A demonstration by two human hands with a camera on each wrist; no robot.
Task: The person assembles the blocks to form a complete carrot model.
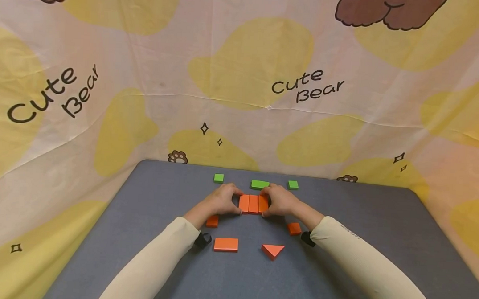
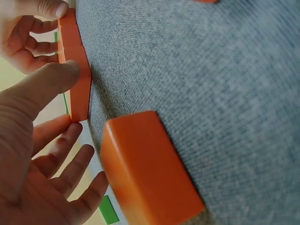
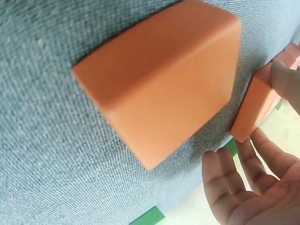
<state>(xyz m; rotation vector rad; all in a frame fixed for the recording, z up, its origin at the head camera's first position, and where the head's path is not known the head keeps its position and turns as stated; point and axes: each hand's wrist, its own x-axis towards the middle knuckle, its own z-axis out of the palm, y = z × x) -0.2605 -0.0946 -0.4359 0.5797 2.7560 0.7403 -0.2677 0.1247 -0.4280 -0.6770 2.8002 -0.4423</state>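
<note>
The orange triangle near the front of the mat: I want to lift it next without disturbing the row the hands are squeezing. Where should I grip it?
Probably pinch the orange triangle across its two slanted sides, coming from above. It lies flat on the grey mat, its point toward the person, with open space all round, apart from the orange row.
</note>
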